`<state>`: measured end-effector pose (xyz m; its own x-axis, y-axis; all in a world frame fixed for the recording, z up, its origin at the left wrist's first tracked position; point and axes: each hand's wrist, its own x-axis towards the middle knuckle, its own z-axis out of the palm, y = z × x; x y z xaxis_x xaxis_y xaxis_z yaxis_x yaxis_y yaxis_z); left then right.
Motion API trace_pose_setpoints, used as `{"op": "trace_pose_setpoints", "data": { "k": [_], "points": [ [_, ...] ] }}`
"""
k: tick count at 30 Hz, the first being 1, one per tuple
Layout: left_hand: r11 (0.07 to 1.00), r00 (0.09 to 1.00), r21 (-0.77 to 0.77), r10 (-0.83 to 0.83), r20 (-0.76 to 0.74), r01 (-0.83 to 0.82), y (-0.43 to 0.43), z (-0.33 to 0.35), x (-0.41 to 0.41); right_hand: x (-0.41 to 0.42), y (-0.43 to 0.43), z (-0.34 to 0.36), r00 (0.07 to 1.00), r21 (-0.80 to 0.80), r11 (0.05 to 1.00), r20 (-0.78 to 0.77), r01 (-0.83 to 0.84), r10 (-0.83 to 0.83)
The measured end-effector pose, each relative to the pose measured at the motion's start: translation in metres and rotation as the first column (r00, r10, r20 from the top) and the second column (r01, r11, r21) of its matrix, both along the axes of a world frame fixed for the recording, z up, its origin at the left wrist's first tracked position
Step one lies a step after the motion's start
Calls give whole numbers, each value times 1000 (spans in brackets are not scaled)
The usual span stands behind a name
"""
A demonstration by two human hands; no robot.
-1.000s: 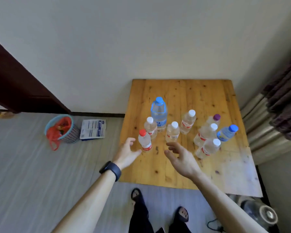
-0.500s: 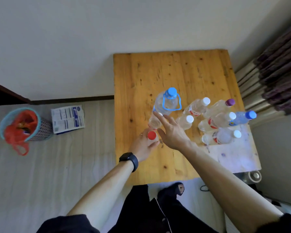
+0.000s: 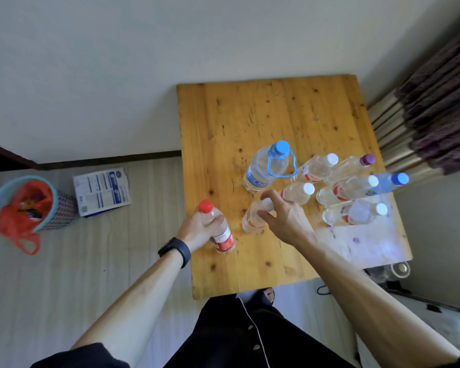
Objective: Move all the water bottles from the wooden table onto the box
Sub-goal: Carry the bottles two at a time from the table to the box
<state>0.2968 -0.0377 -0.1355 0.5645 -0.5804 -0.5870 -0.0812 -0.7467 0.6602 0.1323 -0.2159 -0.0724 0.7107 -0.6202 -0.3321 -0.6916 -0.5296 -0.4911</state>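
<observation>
The left hand (image 3: 201, 227) is gripping the red-capped bottle (image 3: 218, 229). The right hand (image 3: 284, 219) is closing its grip on a white-capped bottle (image 3: 252, 217) beside the big blue-capped bottle (image 3: 266, 168); its elbow is risking toppling neighbours.

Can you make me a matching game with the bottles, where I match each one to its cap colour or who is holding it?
Things:
1. big bottle with the carry loop
2. bottle in the left hand
3. bottle under the right hand
4. bottle farthest back on the right

Clues:
A. purple cap
B. red cap
C. light blue cap
D. cap hidden by fingers

Pairs: 1-C, 2-B, 3-D, 4-A
</observation>
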Motion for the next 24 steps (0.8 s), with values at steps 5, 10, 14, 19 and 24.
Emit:
{"op": "trace_pose_setpoints", "data": {
  "k": [5,10,14,19,24],
  "points": [
    [997,993,4,74,-90,-74,3,-16,-2,-2,5,-22,968,293,930,45,224,-247],
    [995,992,4,101,-75,-101,5,-24,-13,-7,30,-40,932,440,837,0,325,-362],
    [990,979,-6,137,-148,-140,4,-31,-22,-14,48,-47,867,398,814,86,422,-491],
    [1000,988,27,-11,-157,16,-2,-30,-29,-38,49,-45,749,406,686,6,603,-662],
    [973,972,54,-222,-80,226,-6,-11,-49,-100,69,-27,615,399,555,-31,730,-788]
  ]
}}
